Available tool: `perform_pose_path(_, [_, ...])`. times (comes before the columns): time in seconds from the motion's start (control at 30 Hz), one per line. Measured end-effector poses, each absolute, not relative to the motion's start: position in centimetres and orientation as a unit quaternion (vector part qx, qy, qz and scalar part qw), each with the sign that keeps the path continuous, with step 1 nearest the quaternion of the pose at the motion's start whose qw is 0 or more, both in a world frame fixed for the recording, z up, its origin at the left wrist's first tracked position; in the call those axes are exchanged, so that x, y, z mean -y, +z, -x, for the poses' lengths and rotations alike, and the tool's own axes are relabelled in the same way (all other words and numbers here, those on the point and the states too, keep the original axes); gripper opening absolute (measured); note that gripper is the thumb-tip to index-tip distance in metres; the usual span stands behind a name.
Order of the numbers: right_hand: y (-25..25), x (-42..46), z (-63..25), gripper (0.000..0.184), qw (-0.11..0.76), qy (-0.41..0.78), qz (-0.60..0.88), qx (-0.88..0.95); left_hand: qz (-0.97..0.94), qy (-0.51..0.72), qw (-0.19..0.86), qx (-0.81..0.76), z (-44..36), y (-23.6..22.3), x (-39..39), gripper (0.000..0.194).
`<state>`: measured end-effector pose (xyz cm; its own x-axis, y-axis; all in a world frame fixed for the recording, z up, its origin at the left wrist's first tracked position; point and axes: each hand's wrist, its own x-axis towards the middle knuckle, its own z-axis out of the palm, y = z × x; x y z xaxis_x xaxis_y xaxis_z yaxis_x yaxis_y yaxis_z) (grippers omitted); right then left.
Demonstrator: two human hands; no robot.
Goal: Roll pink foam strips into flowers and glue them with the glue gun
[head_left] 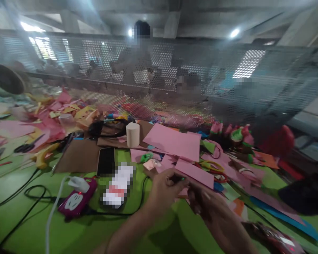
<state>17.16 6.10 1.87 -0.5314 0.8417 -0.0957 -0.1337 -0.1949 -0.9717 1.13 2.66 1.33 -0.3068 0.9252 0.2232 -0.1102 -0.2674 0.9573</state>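
Over the green table, my left hand (165,187) is closed in a pinch, with a small bright green piece (183,179) at its fingertips. What kind of thing the piece is, I cannot make out. My right hand (209,204) is close beside it on the right, fingers curled toward the left fingertips. Blur and shadow hide what the right fingers hold, if anything. Just beyond both hands lie a pink paper strip (194,173) and a larger pink sheet (173,141). A green crumpled bit (146,157) rests on paper left of the sheet.
A magenta power strip (78,199) with cords, a lit phone (119,185) and a dark phone (106,161) lie left. Behind them stands a cream cylinder (133,135). Yellow-handled scissors (212,165) and a red glue gun (278,238) are right. A mesh partition (100,77) crosses behind.
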Motion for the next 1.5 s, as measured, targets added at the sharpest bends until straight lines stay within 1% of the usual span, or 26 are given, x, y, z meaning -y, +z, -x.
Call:
perform_pose_path(0.1, [2.2,-6.4,-17.3,0.041,0.342,0.696,0.336,0.534,-0.378,0.677,0.476,-0.416,-1.1,1.3,-3.1,0.015])
perform_pose_path(0.17, [2.3,-6.3,-17.3,0.038,0.355,0.641,0.361,0.577,-0.35,0.68,0.516,-0.387,-1.2,1.2,-3.2,0.02])
perform_pose_path(0.27, [2.4,-6.1,-16.9,0.031,0.386,0.512,0.4,0.655,-0.35,0.682,0.506,-0.395,-1.6,1.1,-3.0,0.02])
perform_pose_path(0.3, [2.4,-6.0,-16.8,0.03,0.398,0.496,0.405,0.657,-0.361,0.68,0.49,-0.408,-1.7,1.0,-2.8,0.018])
perform_pose_path(0.33, [2.4,-6.0,-16.7,0.029,0.409,0.505,0.407,0.642,-0.378,0.676,0.471,-0.421,-1.8,0.9,-2.7,0.016])
perform_pose_path(0.47, [1.8,-6.7,-16.8,0.029,0.429,0.63,0.411,0.5,-0.463,0.649,0.405,-0.448,-1.7,0.7,-2.2,0.012])
perform_pose_path(0.57, [1.4,-7.4,-17.3,0.032,0.447,0.635,0.427,0.464,-0.47,0.634,0.388,-0.476,-1.3,0.7,-2.4,0.013])
perform_pose_path(0.7, [1.4,-7.6,-17.8,0.034,0.471,0.606,0.429,0.476,-0.424,0.636,0.43,-0.48,-1.0,0.6,-2.8,0.018])
perform_pose_path(0.87, [2.0,-7.0,-17.4,0.034,0.456,0.587,0.4,0.536,-0.419,0.622,0.453,-0.482,-1.1,-0.2,-3.3,0.029])
perform_pose_path(1.03, [1.8,-6.8,-17.1,0.031,0.446,0.576,0.402,0.554,-0.345,0.64,0.535,-0.43,-1.0,-0.3,-3.4,0.039])
perform_pose_path(1.1, [1.6,-6.8,-17.2,0.03,0.447,0.572,0.402,0.558,-0.33,0.643,0.55,-0.419,-0.8,0.0,-3.3,0.039])
perform_pose_path(1.3, [1.4,-6.4,-17.2,0.028,0.435,0.571,0.405,0.566,-0.299,0.647,0.564,-0.416,-0.5,0.3,-3.2,0.031])
perform_pose_path(1.4, [1.5,-6.3,-17.1,0.028,0.436,0.571,0.404,0.566,-0.299,0.635,0.573,-0.423,-0.5,-0.1,-3.5,0.033])
perform_pose_path(1.5, [1.5,-6.3,-17.0,0.027,0.443,0.567,0.405,0.564,-0.287,0.653,0.571,-0.406,-0.4,-0.4,-3.6,0.038])
